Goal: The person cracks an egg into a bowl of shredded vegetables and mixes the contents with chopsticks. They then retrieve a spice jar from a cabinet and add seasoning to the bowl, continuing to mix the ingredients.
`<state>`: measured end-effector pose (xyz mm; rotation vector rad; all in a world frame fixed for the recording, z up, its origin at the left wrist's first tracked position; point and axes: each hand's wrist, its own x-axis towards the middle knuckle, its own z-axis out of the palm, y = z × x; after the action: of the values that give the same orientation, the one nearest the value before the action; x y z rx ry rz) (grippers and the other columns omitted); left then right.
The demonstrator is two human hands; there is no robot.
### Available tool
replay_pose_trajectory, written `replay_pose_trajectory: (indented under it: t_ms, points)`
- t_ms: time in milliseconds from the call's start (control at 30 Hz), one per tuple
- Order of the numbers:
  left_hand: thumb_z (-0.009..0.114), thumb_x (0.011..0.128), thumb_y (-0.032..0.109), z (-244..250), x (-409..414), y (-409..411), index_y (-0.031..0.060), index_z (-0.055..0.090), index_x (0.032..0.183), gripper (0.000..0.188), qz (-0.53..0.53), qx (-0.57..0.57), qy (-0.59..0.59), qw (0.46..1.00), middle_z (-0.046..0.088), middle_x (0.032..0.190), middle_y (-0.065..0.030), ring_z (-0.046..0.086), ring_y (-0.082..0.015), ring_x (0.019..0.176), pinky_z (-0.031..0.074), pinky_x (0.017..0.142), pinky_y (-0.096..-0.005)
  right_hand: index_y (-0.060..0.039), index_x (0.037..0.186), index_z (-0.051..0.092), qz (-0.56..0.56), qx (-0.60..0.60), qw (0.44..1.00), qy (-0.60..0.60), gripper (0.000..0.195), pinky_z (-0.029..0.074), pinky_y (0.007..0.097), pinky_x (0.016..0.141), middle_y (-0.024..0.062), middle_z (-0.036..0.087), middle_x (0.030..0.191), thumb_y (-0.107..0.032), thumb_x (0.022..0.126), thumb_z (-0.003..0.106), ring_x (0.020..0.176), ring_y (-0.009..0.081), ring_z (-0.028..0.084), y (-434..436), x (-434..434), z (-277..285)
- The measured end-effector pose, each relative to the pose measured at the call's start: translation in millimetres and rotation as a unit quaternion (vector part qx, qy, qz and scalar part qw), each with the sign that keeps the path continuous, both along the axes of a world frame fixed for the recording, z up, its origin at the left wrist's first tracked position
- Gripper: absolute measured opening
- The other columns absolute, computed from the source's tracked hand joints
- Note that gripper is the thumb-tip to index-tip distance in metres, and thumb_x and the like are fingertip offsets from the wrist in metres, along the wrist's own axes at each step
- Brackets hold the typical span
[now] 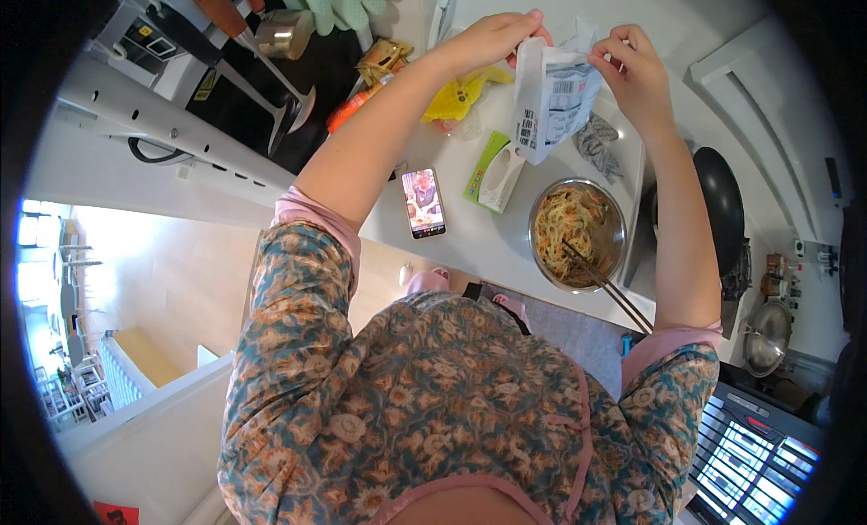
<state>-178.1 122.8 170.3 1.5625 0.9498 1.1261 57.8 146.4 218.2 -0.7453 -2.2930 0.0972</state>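
Observation:
Both hands hold a white plastic food bag (559, 102) by its upper edge, raised above the far part of the counter. My left hand (513, 37) pinches its left corner, and my right hand (626, 58) has the right one. Printed writing and codes cover the bag's face; its contents cannot be seen. Nearer to me stands a steel mixing bowl (615, 207) with shredded vegetables or noodles (565, 230) inside, strands pale, orange and green. A pair of wooden chopsticks (613, 291) leans in it over the right rim.
A green and white box (494, 173) and a smartphone (425, 203) playing a video lie on the white counter (467, 244). Behind are a yellow mesh bag (460, 95) and a grey cloth (597, 146). A black wok (718, 210) stands right; ladles (288, 112) hang left.

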Motion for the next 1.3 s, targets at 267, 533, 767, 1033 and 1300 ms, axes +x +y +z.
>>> replay_pose_trajectory:
  t_ms: [267, 533, 767, 1033, 1300]
  points:
    - [0.043, 0.095, 0.035, -14, 4, 46, 0.0004, 0.067, 0.099, 0.042, 0.033, 0.055, 0.229, 0.971, 0.067, 0.089, -0.008, 0.062, -0.0213, 0.079, 0.05, 0.073, -0.0384, -0.0083, 0.086, 0.058, -0.04, 0.014, 0.995, -0.089, 0.007, 0.048, 0.0356, 0.065, 0.0045, 0.053, 0.092, -0.007, 0.083, 0.064, 0.072, 0.024, 0.059, 28, 37, -13]
    - [0.048, 0.09, 0.023, -9, 10, 34, -0.0014, 0.061, 0.079, 0.03, 0.181, 0.273, 0.456, 0.827, 0.064, 0.085, -0.02, 0.061, -0.0378, 0.08, 0.05, 0.075, -0.0457, -0.0132, 0.087, 0.059, -0.163, 0.059, 0.977, -0.123, 0.006, 0.051, 0.0389, 0.064, 0.0036, 0.054, 0.093, -0.009, 0.083, 0.06, 0.079, 0.0274, 0.062, 22, 52, -38]
    - [0.048, 0.092, 0.021, -67, 29, 56, 0.0, 0.062, 0.095, 0.025, 0.136, 0.213, 0.483, 0.838, 0.06, 0.105, -0.0192, 0.059, -0.0371, 0.094, 0.049, 0.082, -0.0448, -0.0103, 0.091, 0.061, -0.283, -0.093, 0.941, -0.159, 0.008, 0.054, 0.041, 0.065, 0.0068, 0.059, 0.103, -0.009, 0.087, 0.054, 0.083, 0.0278, 0.066, 33, 37, -98]
    - [0.05, 0.096, 0.025, -140, 34, 79, 0.0031, 0.051, 0.131, 0.042, 0.199, 0.278, 0.396, 0.852, 0.055, 0.124, -0.0221, 0.057, -0.0386, 0.107, 0.049, 0.088, -0.0427, -0.014, 0.12, 0.058, -0.253, -0.161, 0.953, -0.04, 0.039, 0.054, 0.0416, 0.077, 0.0095, 0.056, 0.11, -0.014, 0.081, 0.06, 0.096, 0.0299, 0.063, -23, 9, -105]
    - [0.041, 0.101, 0.036, -33, 136, -42, -0.004, 0.044, 0.132, 0.051, 0.151, 0.142, -0.176, 0.962, 0.054, 0.122, -0.0202, 0.055, -0.029, 0.11, 0.041, 0.101, -0.0415, 0.0009, 0.13, 0.046, -0.016, -0.178, 0.943, 0.28, 0.056, 0.042, 0.0427, 0.098, 0.0211, 0.047, 0.131, -0.019, 0.082, 0.067, 0.117, 0.0388, 0.05, -181, 29, -48]
